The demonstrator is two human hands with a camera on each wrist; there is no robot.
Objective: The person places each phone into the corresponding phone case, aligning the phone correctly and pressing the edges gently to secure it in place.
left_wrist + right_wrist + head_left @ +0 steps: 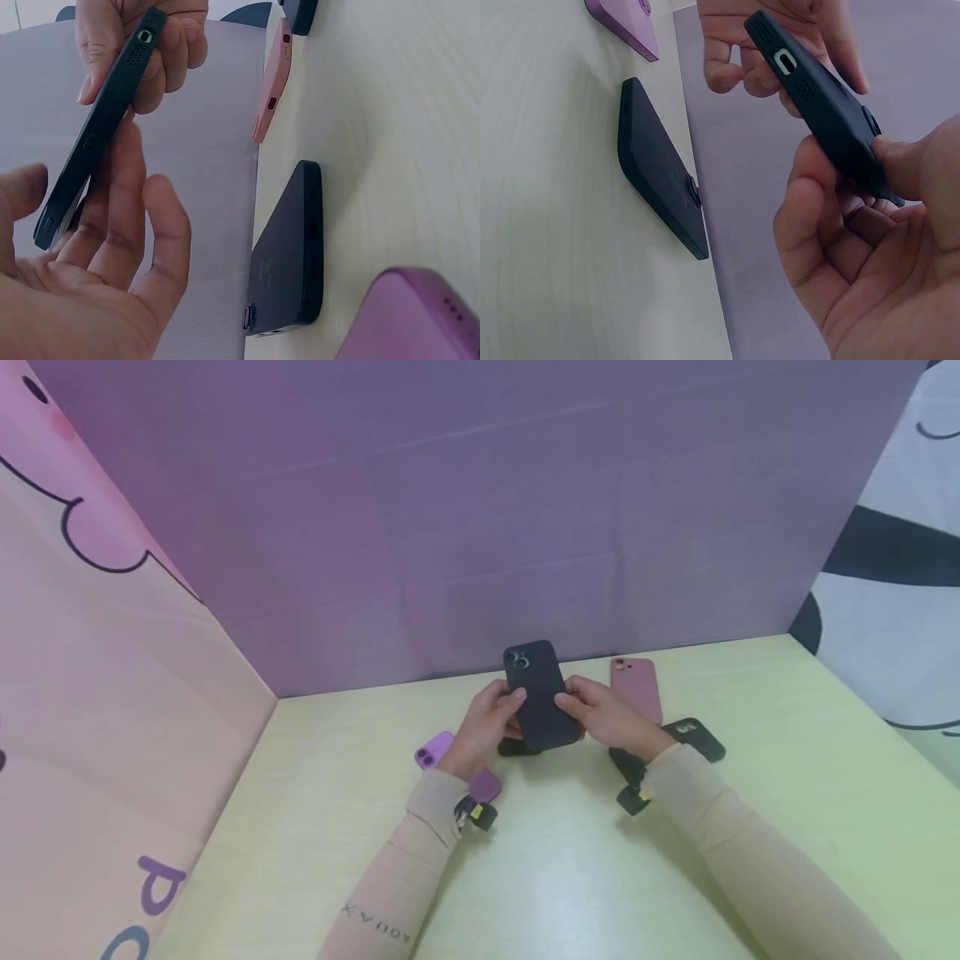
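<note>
A phone [542, 695] is held above the worktop [570, 860] between the left hand [491, 720] and right hand [607, 714]. A second phone [457, 764] lies left of them, a third [637, 687] behind the right hand, a fourth [697, 737] right (partly hidden), and another [289, 251] beneath the held one.

held slim phone case [540, 697]: matte black
far right case [636, 687]: dusty pink
near left case [450, 764]: purple
smooth table [787, 777]: pale yellow-green, perhaps faint woodgrain

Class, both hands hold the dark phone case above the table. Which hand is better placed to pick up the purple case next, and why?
Probably the left hand: the purple case lies right beside its wrist, while the right hand is across the dark phone case, nearer the pink case.
</note>
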